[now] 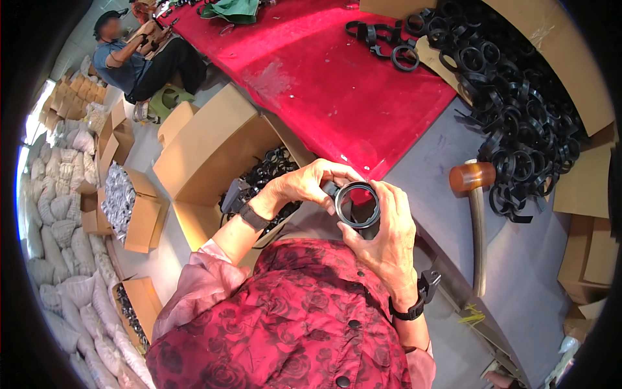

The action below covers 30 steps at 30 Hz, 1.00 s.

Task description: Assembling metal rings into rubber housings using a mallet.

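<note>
My left hand (310,186) and my right hand (392,236) hold a black plastic ring (356,225) between them, in front of my body at the corner of the red-covered table (337,97). The left fingers and thumb close on a small part sticking out from the ring's left side. On the right, my fingers and thumb wrap around the ring's rim. Red cloth shows through its open middle. A mallet (472,176) with an orange-brown head and a wooden handle lies on the grey surface to the right.
Many black rings (518,123) spill from a cardboard box at the far right. A few rings (405,58) lie on the red cloth. Left of me stands an open carton (210,139) of black parts. White sacks (65,227) line the left side. Another person (139,61) sits at the far left.
</note>
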Each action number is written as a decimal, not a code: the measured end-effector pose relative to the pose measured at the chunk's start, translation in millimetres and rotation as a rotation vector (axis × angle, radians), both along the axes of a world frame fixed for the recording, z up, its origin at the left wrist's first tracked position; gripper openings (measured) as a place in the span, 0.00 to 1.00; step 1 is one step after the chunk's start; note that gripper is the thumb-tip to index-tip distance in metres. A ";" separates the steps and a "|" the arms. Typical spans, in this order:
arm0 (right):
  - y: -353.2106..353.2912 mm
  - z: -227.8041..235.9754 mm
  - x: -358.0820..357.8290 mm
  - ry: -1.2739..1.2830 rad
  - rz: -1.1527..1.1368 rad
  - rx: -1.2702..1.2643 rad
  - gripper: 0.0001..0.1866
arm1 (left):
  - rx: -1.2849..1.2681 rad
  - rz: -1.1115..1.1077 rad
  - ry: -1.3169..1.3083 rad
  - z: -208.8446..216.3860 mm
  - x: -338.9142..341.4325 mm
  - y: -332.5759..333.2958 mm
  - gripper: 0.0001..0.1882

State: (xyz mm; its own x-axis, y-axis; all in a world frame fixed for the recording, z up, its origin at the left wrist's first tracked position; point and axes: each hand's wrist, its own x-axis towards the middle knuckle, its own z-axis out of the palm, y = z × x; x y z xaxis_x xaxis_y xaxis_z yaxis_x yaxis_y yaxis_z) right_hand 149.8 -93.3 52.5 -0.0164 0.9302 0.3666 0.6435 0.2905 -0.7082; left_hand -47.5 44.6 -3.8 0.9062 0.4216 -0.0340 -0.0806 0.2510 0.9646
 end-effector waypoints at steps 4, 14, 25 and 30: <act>1.2 2.6 -2.7 0.014 -0.012 -0.013 0.42 | -0.059 -0.010 0.052 0.7 -2.8 0.3 0.47; 5.3 -1.6 -10.4 0.092 -0.022 -0.007 0.41 | -0.314 0.008 -0.022 -21.3 -7.1 -2.1 0.49; 4.3 -11.8 -8.6 0.169 0.011 0.018 0.41 | -0.191 -0.035 -0.032 -23.6 -6.6 4.2 0.41; 1.2 -13.9 -3.6 0.255 0.026 -0.031 0.39 | -0.052 -0.074 0.001 -11.1 -5.4 9.4 0.39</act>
State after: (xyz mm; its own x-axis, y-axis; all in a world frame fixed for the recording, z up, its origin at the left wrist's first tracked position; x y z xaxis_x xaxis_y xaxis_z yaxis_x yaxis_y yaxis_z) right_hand 146.2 -92.1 38.6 0.0485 0.9416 0.3332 0.4358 0.2802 -0.8553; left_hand -53.0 54.0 -14.8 0.9345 0.3515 -0.0552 -0.0591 0.3064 0.9501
